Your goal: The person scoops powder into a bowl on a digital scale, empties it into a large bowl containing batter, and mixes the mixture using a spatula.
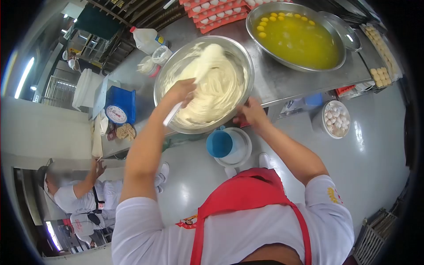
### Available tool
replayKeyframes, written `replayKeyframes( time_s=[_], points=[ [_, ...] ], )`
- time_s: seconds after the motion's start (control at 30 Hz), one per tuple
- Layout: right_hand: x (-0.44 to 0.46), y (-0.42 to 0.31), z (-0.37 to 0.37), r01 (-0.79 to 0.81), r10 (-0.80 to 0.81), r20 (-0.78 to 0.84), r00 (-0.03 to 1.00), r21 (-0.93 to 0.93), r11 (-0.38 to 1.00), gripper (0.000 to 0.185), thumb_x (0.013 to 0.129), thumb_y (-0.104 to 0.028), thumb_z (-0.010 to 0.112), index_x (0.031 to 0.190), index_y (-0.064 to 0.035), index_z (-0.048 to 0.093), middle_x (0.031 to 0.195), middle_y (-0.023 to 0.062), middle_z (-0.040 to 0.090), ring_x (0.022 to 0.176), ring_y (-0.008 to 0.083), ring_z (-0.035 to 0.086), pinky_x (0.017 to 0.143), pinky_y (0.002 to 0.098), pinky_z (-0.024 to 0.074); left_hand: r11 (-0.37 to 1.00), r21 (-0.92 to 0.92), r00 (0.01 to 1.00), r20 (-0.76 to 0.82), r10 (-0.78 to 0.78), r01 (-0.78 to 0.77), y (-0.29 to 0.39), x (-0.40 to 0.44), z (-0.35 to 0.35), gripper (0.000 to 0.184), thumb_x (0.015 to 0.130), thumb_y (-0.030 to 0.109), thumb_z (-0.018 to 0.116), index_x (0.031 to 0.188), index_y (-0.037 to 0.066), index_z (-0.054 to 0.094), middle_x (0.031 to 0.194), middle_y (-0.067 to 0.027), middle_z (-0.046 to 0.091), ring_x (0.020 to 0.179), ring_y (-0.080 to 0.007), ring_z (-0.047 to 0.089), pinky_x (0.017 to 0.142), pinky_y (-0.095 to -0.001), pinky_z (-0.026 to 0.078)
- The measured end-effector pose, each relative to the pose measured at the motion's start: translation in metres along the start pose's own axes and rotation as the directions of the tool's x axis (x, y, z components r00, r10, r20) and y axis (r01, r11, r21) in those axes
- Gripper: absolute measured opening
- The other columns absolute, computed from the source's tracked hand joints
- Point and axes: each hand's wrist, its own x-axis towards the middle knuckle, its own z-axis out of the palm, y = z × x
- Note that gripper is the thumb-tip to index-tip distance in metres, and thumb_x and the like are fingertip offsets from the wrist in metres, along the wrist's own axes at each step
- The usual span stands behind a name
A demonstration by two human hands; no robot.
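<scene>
A large metal bowl (pixel 248 84) of thick pale cream (pixel 221 95) stands at the edge of the steel table. My left hand (pixel 181 93) is wrapped round the handle of a white spatula (pixel 173 114), whose blade is over the cream and coated with it. At the bowl's lower right rim is my right hand (pixel 251 112), its fingers curled against the rim. Below the bowl, a blue container (pixel 219 143) sits in a white bucket (pixel 244 152).
A metal bowl of yolks and egg liquid (pixel 300 42) stands at the right, below egg trays (pixel 216 17). A blue scale (pixel 121 104), a plastic jug (pixel 145 40) and tubs are at the left. A bucket of eggshells (pixel 336 119) is on the floor. A co-worker (pixel 79 190) is at lower left.
</scene>
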Motion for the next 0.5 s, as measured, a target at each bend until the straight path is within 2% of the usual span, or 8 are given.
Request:
replayKeyframes(
  time_s=[0.07, 0.13, 0.17, 0.27, 0.33, 0.4, 0.47, 0.5],
  points=[
    [0.001, -0.012, -0.015, -0.101, 0.111, 0.119, 0.987, -0.083, 0.991, 0.03, 0.085, -0.02, 0.055, 0.106, 0.0009, 0.045, 0.091, 0.0105, 0.054, 0.07, 0.0178, 0.056, 0.054, 0.0332, 0.0512, 0.805, 0.589, 0.992, -0.125, -0.004, 0.077, -0.012, -0.026, -0.012, 0.046, 0.087, 0.017, 0.046, 0.129, 0.001, 0.039, 0.061, -0.0121, 0.055, 0.038, -0.018, 0.049, 0.038, -0.0302, 0.042],
    [0.044, -0.02, -0.041, 0.016, -0.036, -0.093, 0.995, -0.208, 0.978, 0.031, 0.086, -0.022, 0.055, 0.106, -0.0011, 0.044, 0.091, 0.0099, 0.054, 0.068, 0.0182, 0.056, 0.053, 0.0336, 0.0503, 0.357, 0.927, 0.982, 0.051, 0.182, -0.114, -0.094, -0.024, -0.039, 0.046, 0.087, 0.017, 0.046, 0.129, 0.001, 0.039, 0.064, -0.0133, 0.056, 0.046, -0.019, 0.054, 0.045, -0.0319, 0.045],
    [0.039, -0.045, -0.034, 0.082, -0.084, -0.047, 0.995, -0.045, 0.996, 0.03, 0.087, -0.022, 0.053, 0.108, -0.0027, 0.043, 0.091, 0.0106, 0.055, 0.066, 0.0193, 0.057, 0.052, 0.0334, 0.0495, 0.352, 0.929, 0.981, 0.053, 0.185, -0.116, -0.071, -0.028, -0.027, 0.046, 0.087, 0.017, 0.046, 0.129, 0.001, 0.039, 0.064, -0.0133, 0.056, 0.046, -0.019, 0.054, 0.045, -0.0319, 0.045],
    [0.058, -0.028, -0.025, 0.111, -0.116, -0.03, 0.993, -0.116, 0.987, 0.03, 0.086, -0.018, 0.053, 0.109, -0.0029, 0.041, 0.091, 0.0114, 0.055, 0.067, 0.0189, 0.058, 0.051, 0.0328, 0.0506, 0.711, 0.701, 0.978, 0.103, -0.182, 0.058, 0.014, -0.031, 0.036, 0.052, 0.08, 0.007, 0.05, 0.13, 0.003, 0.039, 0.083, -0.0167, 0.061, 0.047, -0.0175, 0.053, 0.045, -0.0308, 0.045],
    [0.034, -0.017, -0.015, 0.105, -0.107, -0.051, 0.993, -0.04, 0.994, 0.03, 0.086, -0.017, 0.053, 0.109, -0.0025, 0.041, 0.091, 0.0116, 0.055, 0.068, 0.0188, 0.058, 0.051, 0.0323, 0.0512, 0.983, 0.167, 0.986, 0.157, 0.051, -0.077, -0.003, 0.024, 0.012, 0.056, 0.074, 0.003, 0.05, 0.128, -0.001, 0.039, 0.083, -0.0142, 0.062, 0.041, -0.016, 0.048, 0.034, -0.0286, 0.039],
    [0.001, -0.02, -0.004, -0.06, 0.059, -0.018, 0.998, -0.045, 0.997, 0.033, 0.084, -0.014, 0.055, 0.111, -0.0022, 0.039, 0.095, 0.0118, 0.054, 0.07, 0.0187, 0.06, 0.05, 0.0314, 0.0529, 0.891, 0.454, 1.0, -0.024, -0.001, 0.012, -0.003, 0.019, -0.013, 0.053, 0.076, 0.006, 0.049, 0.127, -0.004, 0.039, 0.095, -0.0196, 0.061, 0.042, -0.0195, 0.052, 0.037, -0.0306, 0.043],
    [0.005, -0.024, -0.004, -0.14, 0.135, -0.084, 0.987, -0.054, 0.989, 0.032, 0.085, -0.015, 0.053, 0.111, -0.0019, 0.039, 0.098, 0.0121, 0.053, 0.073, 0.0198, 0.061, 0.051, 0.0315, 0.0528, 0.539, 0.841, 0.991, -0.11, 0.076, 0.052, -0.04, 0.004, -0.044, 0.051, 0.079, 0.01, 0.047, 0.127, -0.004, 0.039, 0.093, -0.0226, 0.06, 0.045, -0.0231, 0.055, 0.04, -0.0328, 0.044],
    [0.017, -0.027, -0.009, -0.142, 0.138, -0.081, 0.987, -0.045, 0.989, 0.032, 0.085, -0.015, 0.053, 0.111, -0.0019, 0.039, 0.098, 0.0121, 0.053, 0.073, 0.0198, 0.061, 0.051, 0.0315, 0.0528, 0.533, 0.845, 0.991, -0.11, 0.071, 0.056, -0.073, -0.006, -0.056, 0.051, 0.079, 0.01, 0.047, 0.127, -0.004, 0.039, 0.093, -0.0226, 0.06, 0.045, -0.0231, 0.055, 0.04, -0.0328, 0.044]
  ],
)
